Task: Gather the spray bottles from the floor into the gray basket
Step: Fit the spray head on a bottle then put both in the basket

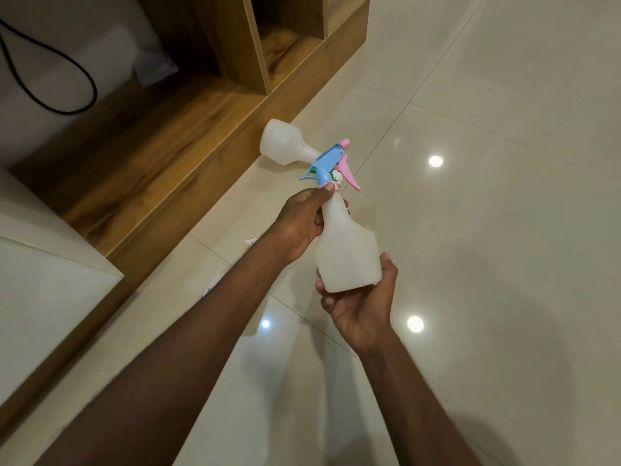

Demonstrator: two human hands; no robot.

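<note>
Holding the white spray bottle (346, 253) above the tiled floor (487, 230), the left hand (299, 227) wraps its neck and the right hand (363, 304) cups its base. Keep both grips firm while carrying; a second bottle (285, 142) lies beside the wooden shelf (161, 156). The gray basket isn't visible.

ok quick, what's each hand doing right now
Left hand: closed around the neck of the held spray bottle, just under its blue and pink trigger head.
Right hand: closed under the same bottle's base, cupping it.
</note>
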